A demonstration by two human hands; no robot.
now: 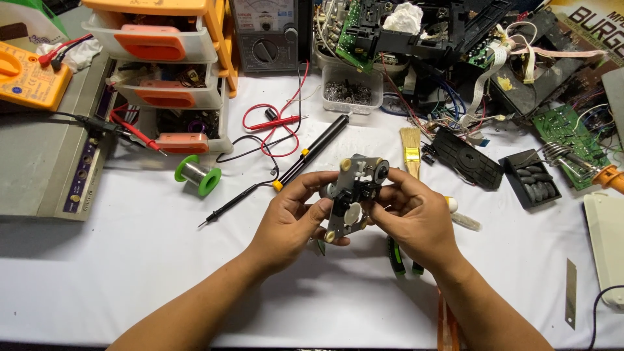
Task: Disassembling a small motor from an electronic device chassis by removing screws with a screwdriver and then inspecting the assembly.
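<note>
A small grey metal mechanism point(354, 195) with black parts, a white round wheel and cream rubber bushings at its corners is held up over the white table point(130, 260). My left hand point(292, 218) grips its left and lower edge. My right hand point(406, 211) holds its right side, fingers on the black part near the top. Green-handled pliers point(394, 253) lie on the table under my right hand, partly hidden.
A solder spool point(197, 174), black probe pen point(312, 153), red and black test leads point(273, 123), brush point(411, 149), screw tub point(351, 91), drawer unit point(169, 71), yellow multimeter point(29, 75), analog meter point(265, 32), circuit boards point(572, 133), soldering iron point(601, 174), metal blade point(571, 292).
</note>
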